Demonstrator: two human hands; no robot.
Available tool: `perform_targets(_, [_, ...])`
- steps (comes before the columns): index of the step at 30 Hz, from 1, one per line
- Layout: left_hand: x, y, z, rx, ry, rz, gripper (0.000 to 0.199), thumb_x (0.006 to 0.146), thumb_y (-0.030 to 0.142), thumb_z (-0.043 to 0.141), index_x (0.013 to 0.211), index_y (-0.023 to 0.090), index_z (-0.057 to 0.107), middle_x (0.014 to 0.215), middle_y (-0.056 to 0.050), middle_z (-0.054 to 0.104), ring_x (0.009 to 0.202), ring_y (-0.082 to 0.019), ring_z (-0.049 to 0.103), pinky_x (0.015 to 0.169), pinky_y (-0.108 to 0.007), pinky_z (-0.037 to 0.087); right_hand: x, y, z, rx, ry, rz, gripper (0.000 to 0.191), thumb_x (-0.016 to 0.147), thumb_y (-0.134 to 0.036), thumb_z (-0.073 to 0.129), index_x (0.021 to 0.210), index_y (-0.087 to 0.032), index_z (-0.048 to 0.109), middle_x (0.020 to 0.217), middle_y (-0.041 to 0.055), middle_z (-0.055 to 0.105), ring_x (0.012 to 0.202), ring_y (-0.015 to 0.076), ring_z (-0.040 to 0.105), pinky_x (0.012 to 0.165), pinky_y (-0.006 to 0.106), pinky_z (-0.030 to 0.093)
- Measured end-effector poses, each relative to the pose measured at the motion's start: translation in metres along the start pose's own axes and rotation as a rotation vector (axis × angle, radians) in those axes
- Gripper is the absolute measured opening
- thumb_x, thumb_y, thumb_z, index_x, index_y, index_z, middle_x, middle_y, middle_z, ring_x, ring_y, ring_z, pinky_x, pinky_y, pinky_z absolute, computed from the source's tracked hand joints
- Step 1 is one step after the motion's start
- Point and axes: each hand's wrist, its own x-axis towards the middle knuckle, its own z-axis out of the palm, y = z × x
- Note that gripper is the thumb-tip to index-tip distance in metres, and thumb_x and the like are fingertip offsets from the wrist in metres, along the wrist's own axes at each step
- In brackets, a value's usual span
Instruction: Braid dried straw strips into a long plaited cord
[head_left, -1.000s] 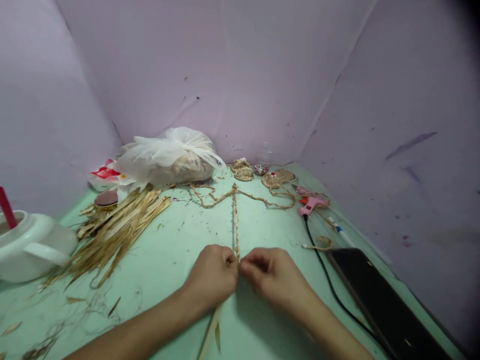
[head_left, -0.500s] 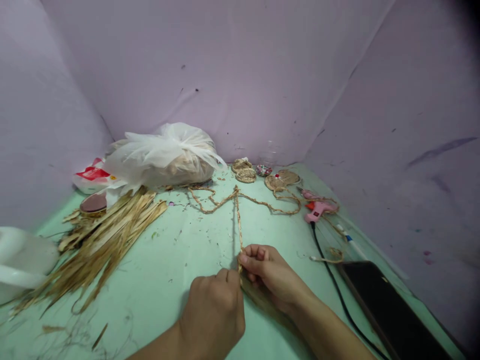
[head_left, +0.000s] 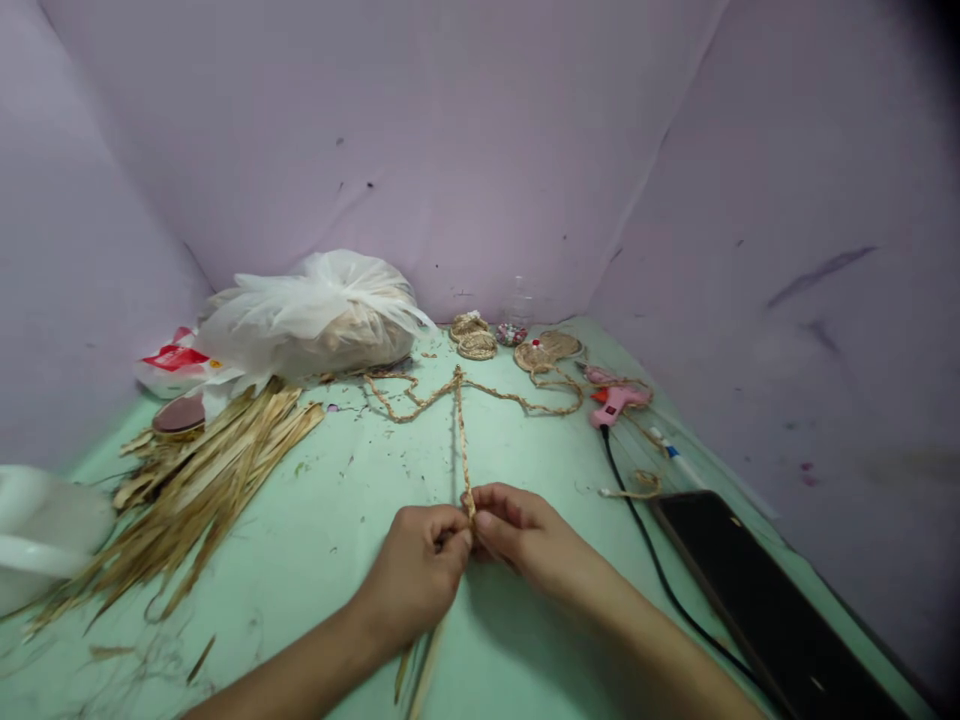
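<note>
A braided cord of dried plant fibre (head_left: 462, 430) runs from a knot at the back of the table straight down to my two hands. My left hand (head_left: 420, 570) pinches the near end of the braid from the left, fingers closed. From the other side my right hand (head_left: 525, 525) grips the same spot with thumb and fingers, just touching the left fingertips. Loose fibre strands (head_left: 426, 665) hang below my left hand toward the near edge. Two more braided lengths (head_left: 525, 403) spread left and right from the knot.
Dried leaf strips (head_left: 217, 480) lie at left beside a white container (head_left: 52, 530) and a plastic bag (head_left: 315, 310). To the right are a pink glue gun (head_left: 619, 402), its black cable (head_left: 637, 520) and a dark phone-like slab (head_left: 780, 610). Woven coils (head_left: 476, 345) sit behind.
My left hand has turned and moved up so its fingertips meet the right hand at the braid. Loose strands now show below it. The whole view has shifted slightly.
</note>
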Motion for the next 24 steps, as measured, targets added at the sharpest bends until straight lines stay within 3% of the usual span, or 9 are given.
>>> perform_targets(3, [0.001,-0.001,0.0,-0.027,-0.04,0.01,0.019,0.071,0.024,0.041,0.058,0.014,0.05,0.054,0.003,0.042,0.054,-0.008,0.035,0.05,-0.019,0.028,-0.005,0.005,0.004,-0.035,0.016,0.0,0.008,0.063,-0.022,0.053,0.066,-0.015,0.051,0.053,-0.0047,0.042,0.048,0.0066,0.036,0.048,0.021,0.029])
perform_targets(6, [0.003,-0.002,-0.001,0.003,-0.036,0.01,0.019,0.07,0.025,0.042,0.057,0.014,0.049,0.052,0.004,0.038,0.052,-0.008,0.033,0.048,-0.02,0.027,-0.006,0.006,0.005,-0.105,0.09,-0.034,0.004,0.062,-0.018,0.052,0.064,-0.015,0.052,0.049,-0.0065,0.038,0.044,0.0053,0.029,0.045,0.021,0.022])
perform_targets(13, [0.002,0.001,-0.006,0.158,-0.033,0.02,0.021,0.069,0.027,0.041,0.051,0.016,0.04,0.049,0.005,0.031,0.049,-0.007,0.028,0.046,-0.02,0.023,-0.007,0.002,0.005,-0.071,0.13,0.004,0.006,0.059,-0.016,0.053,0.056,-0.014,0.049,0.041,-0.0081,0.036,0.039,0.0037,0.024,0.043,0.021,0.016])
perform_targets(20, [0.0,0.013,-0.017,0.485,-0.064,0.096,0.019,0.067,0.022,0.04,0.053,0.015,0.051,0.049,0.002,0.042,0.051,-0.009,0.036,0.048,-0.021,0.024,-0.01,0.001,0.009,-0.053,0.158,0.016,0.01,0.056,-0.018,0.057,0.05,-0.014,0.049,0.039,-0.0069,0.039,0.038,0.0036,0.025,0.042,0.021,0.016])
perform_targets(24, [-0.008,0.021,-0.019,0.687,0.032,0.03,0.022,0.069,0.026,0.043,0.056,0.016,0.057,0.051,0.0,0.049,0.051,-0.011,0.042,0.049,-0.022,0.025,-0.011,0.003,0.012,0.009,0.188,0.016,0.009,0.053,-0.018,0.059,0.05,-0.014,0.051,0.039,-0.0061,0.042,0.038,0.0039,0.028,0.041,0.021,0.016])
